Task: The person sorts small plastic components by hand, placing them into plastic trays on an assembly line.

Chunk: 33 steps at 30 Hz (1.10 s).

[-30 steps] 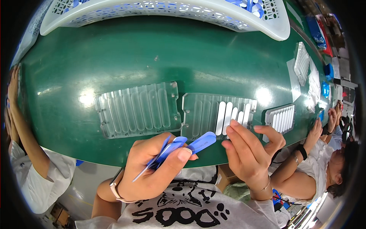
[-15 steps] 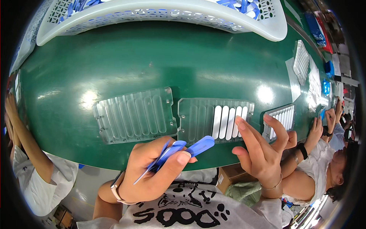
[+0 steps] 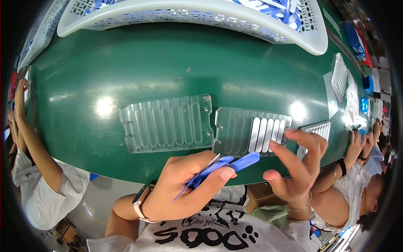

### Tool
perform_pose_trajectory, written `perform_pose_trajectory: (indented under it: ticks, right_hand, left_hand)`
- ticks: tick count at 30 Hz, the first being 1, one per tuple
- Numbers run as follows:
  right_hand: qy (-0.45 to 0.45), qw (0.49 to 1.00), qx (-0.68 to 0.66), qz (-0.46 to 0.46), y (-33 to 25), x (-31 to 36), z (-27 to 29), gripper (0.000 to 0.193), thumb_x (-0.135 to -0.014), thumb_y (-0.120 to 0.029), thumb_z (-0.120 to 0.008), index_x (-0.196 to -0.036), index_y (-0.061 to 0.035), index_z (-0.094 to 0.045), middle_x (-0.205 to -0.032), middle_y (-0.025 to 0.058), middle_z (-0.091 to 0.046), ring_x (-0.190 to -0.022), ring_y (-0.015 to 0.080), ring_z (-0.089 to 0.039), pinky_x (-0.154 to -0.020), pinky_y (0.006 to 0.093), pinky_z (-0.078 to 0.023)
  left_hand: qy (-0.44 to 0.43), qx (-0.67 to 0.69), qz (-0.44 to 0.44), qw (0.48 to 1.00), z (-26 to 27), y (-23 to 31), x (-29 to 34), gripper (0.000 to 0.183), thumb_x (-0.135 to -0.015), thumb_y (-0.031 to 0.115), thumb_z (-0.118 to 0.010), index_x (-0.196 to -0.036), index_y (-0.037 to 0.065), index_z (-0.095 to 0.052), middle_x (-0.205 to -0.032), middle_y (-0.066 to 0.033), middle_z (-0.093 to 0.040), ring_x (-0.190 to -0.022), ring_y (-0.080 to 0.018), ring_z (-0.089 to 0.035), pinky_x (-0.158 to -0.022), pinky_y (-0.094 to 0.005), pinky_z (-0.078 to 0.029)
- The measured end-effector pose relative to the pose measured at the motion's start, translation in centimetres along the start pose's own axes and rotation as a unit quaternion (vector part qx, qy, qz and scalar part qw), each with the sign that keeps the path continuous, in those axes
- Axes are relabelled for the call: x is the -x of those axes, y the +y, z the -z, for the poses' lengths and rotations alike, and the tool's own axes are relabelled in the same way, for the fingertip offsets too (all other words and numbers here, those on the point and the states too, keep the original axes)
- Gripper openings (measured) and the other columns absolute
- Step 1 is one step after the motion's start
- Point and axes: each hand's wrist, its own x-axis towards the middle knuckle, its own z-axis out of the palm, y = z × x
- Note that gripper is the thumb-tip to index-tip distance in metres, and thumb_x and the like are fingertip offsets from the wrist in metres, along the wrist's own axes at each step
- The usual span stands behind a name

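Observation:
A small fanned bunch of flat blue strips with rounded ends (image 3: 248,161) is pinched in my left hand (image 3: 189,185), between thumb and fingers. My right hand (image 3: 299,166) has its fingers apart and holds nothing that I can see. Its index fingertip is over the white strips (image 3: 262,134) lying side by side in the right part of a clear slotted tray (image 3: 236,133); whether it touches them I cannot tell. The slots in that tray's left part hold no white strips. Beside it, to the left, lies another clear slotted tray (image 3: 168,124) with bare slots.
A white perforated basket (image 3: 193,17) of blue and white strips stands at the far side of the green table (image 3: 126,63). A third tray with white strips (image 3: 321,130) lies partly behind my right hand. Co-workers' arms (image 3: 35,138) reach in from both sides.
The whole view has shifted, so table and trays appear farther right. My right index and middle fingertips have drawn closer together near the white strips. My left hand keeps its blue strips.

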Motion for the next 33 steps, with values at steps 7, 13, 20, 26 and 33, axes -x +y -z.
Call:
perform_pose_trajectory:
  ticks: [7, 13, 20, 26, 33]
  right_hand:
    - [-0.021, 0.896, -0.429, -0.111, -2.3, -2.4, -1.4, 0.025, -0.070, -0.006, -0.078, -0.092, 0.0003, -0.068, -0.079, 0.0090, -0.063, -0.061, 0.0132, -0.054, -0.052, 0.0237, -0.042]
    - [0.106, 0.904, -0.359, -0.206, -1.2, -2.4, -0.5, 0.012, -0.076, -0.003, -0.072, -0.087, -0.0009, -0.070, -0.074, 0.0099, -0.065, -0.060, 0.0149, -0.054, -0.054, 0.0238, -0.039]
    - [0.035, 0.988, 0.105, 0.105, -2.2, -1.1, -2.4, 0.025, -0.067, -0.020, -0.073, -0.090, -0.0123, -0.069, -0.108, 0.0026, -0.062, -0.078, 0.0173, -0.047, -0.067, 0.0303, -0.034]
    - [-0.071, 0.984, 0.157, 0.049, -3.5, -0.8, -1.0, 0.038, -0.069, -0.031, -0.074, -0.103, -0.0134, -0.068, -0.121, 0.0103, -0.054, -0.095, 0.0293, -0.042, -0.082, 0.0397, -0.033]
    - [-0.005, 0.982, -0.186, 0.018, -1.9, -4.5, -1.1, 0.041, -0.065, -0.014, -0.076, -0.104, -0.0058, -0.068, -0.110, 0.0081, -0.061, -0.088, 0.0238, -0.053, -0.077, 0.0312, -0.039]
  left_hand:
    - [0.034, 0.036, -0.055, 0.997, -0.8, -0.3, 0.4, 0.012, -0.089, 0.009, -0.061, -0.083, -0.002, -0.059, -0.058, -0.0009, -0.045, -0.049, -0.0054, -0.039, -0.043, -0.0246, -0.029]
    - [0.058, 0.021, -0.045, 0.997, -0.1, -1.0, 0.8, 0.013, -0.089, 0.009, -0.061, -0.082, -0.001, -0.058, -0.058, -0.0001, -0.044, -0.050, -0.0047, -0.037, -0.043, -0.0241, -0.028]
    - [0.070, 0.043, -0.074, 0.994, 0.9, -0.8, 1.1, 0.013, -0.090, 0.011, -0.061, -0.084, -0.001, -0.061, -0.058, 0.0005, -0.048, -0.050, -0.0041, -0.038, -0.044, -0.0232, -0.030]
    - [0.043, 0.013, 0.025, 0.999, 1.3, 0.2, 1.4, 0.026, -0.090, 0.017, -0.059, -0.070, 0.004, -0.047, -0.069, -0.0064, -0.057, -0.075, -0.0158, -0.065, -0.062, -0.0262, -0.046]
    - [-0.009, 0.096, 0.019, 0.995, 1.1, -0.2, 1.4, 0.015, -0.091, 0.014, -0.059, -0.084, 0.001, -0.059, -0.064, -0.0019, -0.054, -0.061, -0.0074, -0.051, -0.053, -0.0226, -0.038]
